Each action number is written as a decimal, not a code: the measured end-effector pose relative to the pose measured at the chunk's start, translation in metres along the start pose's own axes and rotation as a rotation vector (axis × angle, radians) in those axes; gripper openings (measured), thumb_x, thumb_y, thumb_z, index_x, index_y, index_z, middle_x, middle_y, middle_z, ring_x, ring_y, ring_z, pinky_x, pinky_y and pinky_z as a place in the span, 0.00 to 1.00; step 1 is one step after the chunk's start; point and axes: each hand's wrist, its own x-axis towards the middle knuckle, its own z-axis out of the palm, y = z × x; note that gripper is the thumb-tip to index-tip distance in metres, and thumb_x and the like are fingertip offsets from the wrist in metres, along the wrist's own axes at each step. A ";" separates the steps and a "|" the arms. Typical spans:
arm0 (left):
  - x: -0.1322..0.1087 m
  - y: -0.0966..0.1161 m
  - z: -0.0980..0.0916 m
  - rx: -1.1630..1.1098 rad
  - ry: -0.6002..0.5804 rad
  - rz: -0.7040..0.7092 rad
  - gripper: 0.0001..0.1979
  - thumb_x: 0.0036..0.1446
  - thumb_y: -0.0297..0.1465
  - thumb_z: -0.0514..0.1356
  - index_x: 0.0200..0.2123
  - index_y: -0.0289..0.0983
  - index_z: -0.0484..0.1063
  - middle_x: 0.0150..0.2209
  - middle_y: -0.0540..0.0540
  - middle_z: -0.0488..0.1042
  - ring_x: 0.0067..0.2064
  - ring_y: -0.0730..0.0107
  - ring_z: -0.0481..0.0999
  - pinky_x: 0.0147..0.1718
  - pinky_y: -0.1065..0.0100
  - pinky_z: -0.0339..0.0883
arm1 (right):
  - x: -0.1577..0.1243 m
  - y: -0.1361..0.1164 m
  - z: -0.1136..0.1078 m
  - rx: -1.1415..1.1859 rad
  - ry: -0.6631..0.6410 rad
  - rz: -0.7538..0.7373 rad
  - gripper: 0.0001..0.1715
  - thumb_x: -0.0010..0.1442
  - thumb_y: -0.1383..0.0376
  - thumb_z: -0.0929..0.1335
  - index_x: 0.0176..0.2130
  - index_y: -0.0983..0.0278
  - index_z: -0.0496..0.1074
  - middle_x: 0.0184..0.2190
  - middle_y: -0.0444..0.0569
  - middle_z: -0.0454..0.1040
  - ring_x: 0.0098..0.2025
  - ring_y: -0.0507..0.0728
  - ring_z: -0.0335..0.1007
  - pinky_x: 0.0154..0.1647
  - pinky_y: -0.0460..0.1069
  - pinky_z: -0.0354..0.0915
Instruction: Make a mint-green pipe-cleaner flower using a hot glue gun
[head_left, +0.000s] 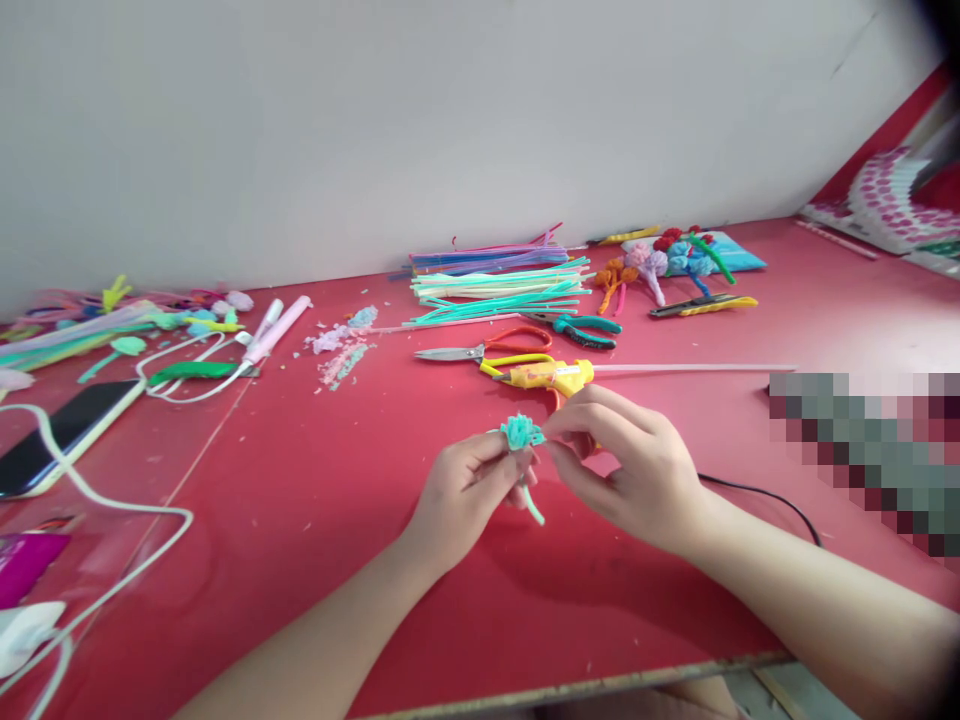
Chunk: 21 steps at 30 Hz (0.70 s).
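Between the thumb and fingers of my left hand (pixel 459 500) is a small turquoise pipe-cleaner flower (pixel 519 432), its looped petals facing up. Its pale green stem sticks out below that hand, pointing down toward the table. My right hand (pixel 645 470) is closed at the flower's right edge, thumb and index fingertip pinching an outer petal. Just behind the right hand lies a yellow hot glue gun (pixel 551 375) with a long clear glue stick in its back. Scissors (pixel 454 354) with red and yellow handles rest beside it.
Bundled pipe cleaners (pixel 499 285) lie by the wall, near teal pliers (pixel 585 328). Finished flowers (pixel 646 262) and a utility knife (pixel 701 306) are at back right. Fuzz clippings (pixel 343 350), a pink hair straightener (pixel 277 330), a phone (pixel 71 440) and a white cable (pixel 135 508) occupy the left.
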 end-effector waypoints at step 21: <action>-0.002 -0.002 -0.004 0.381 0.046 0.374 0.11 0.61 0.28 0.54 0.27 0.37 0.70 0.29 0.48 0.71 0.31 0.72 0.70 0.33 0.72 0.62 | -0.004 0.000 0.001 -0.173 0.006 -0.239 0.10 0.59 0.73 0.64 0.41 0.62 0.66 0.30 0.47 0.71 0.30 0.52 0.68 0.29 0.46 0.65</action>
